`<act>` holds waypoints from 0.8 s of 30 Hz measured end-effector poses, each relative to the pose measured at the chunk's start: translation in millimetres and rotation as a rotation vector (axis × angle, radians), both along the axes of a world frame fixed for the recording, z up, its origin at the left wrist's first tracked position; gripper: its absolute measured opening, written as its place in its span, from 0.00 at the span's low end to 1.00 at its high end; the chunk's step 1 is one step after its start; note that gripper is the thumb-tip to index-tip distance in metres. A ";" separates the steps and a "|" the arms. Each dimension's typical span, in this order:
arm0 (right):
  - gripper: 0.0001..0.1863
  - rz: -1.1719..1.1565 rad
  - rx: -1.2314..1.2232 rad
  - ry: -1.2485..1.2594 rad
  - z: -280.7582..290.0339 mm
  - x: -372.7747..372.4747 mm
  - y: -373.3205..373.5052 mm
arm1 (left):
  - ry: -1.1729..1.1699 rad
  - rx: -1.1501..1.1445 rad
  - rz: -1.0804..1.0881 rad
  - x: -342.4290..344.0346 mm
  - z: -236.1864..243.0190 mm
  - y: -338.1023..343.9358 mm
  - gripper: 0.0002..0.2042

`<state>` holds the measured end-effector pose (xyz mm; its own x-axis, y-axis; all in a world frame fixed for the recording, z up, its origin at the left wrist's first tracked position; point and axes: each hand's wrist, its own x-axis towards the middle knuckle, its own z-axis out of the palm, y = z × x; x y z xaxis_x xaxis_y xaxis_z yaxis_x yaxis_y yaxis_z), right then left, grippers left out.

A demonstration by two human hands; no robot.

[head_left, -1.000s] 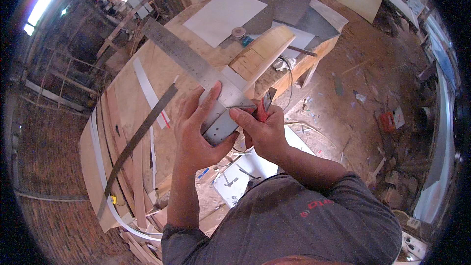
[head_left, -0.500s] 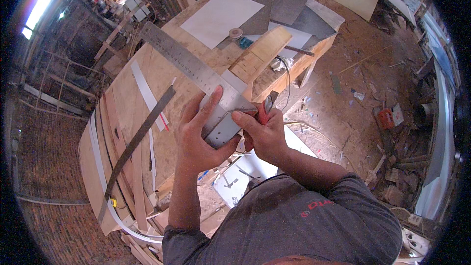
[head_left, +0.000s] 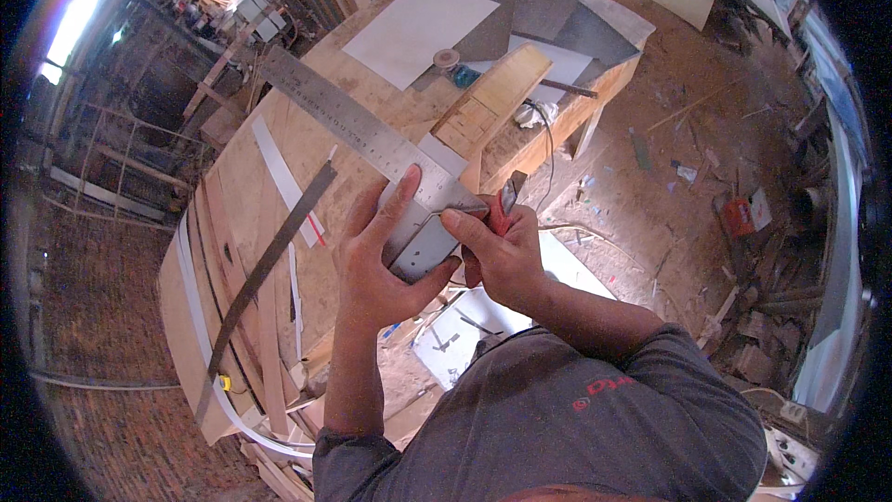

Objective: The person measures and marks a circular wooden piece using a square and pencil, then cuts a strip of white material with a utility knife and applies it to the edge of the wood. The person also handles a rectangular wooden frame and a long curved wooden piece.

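My left hand point(head_left: 381, 251) grips a grey metal piece point(head_left: 418, 251) with small holes, its fingertips over a long steel square point(head_left: 344, 121) laid diagonally across it. My right hand point(head_left: 502, 260) is closed on a red-handled tool point(head_left: 497, 214) with a metal head, which I cannot make out fully; its thumb presses on the metal at the square's corner. Just beyond my hands a pale wooden block point(head_left: 492, 93) lies on the plywood workbench point(head_left: 325, 186). A dark narrow strip point(head_left: 279, 242) lies to the left of my left hand.
White sheets point(head_left: 418, 28), grey sheets point(head_left: 548, 9) and a spool point(head_left: 446, 60) lie on the bench's far part. A white board point(head_left: 446, 344) is low behind my hands. Scraps and an orange object point(head_left: 739, 218) lie on the dirt floor point(head_left: 688, 130). A brick wall point(head_left: 93, 335) is at left.
My hands, the metal piece and the square have moved slightly downward in the picture since a second ago. Both grips look the same.
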<state>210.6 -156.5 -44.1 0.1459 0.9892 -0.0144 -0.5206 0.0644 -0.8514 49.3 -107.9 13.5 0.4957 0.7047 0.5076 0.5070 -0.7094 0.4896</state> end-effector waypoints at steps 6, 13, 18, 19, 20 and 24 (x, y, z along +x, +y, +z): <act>0.13 -0.009 -0.008 -0.007 -0.7 3.9 -2.0 | 0.014 -0.028 -0.017 1.5 -0.5 0.8 0.46; 0.15 -0.006 0.082 -0.042 15.8 11.3 3.1 | 0.029 0.027 -0.020 2.6 -1.7 6.3 0.46; 0.14 0.031 0.083 -0.084 17.4 16.2 4.7 | 0.021 0.020 0.011 5.2 -1.8 3.8 0.48; 0.14 0.042 0.073 -0.085 18.1 16.0 4.1 | 0.013 0.009 0.008 4.5 -2.8 4.5 0.49; 0.15 0.041 0.077 -0.077 19.2 15.1 3.4 | 0.005 -0.002 0.007 3.8 -3.9 5.4 0.49; 0.15 0.020 0.102 -0.128 14.4 13.6 2.8 | 0.019 0.014 0.024 0.4 -7.2 5.9 0.53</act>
<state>224.1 -153.7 -29.6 0.1208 0.9872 0.1038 -0.4104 0.1449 -0.9003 49.7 -101.9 6.3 0.4885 0.7095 0.5079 0.5334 -0.7035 0.4696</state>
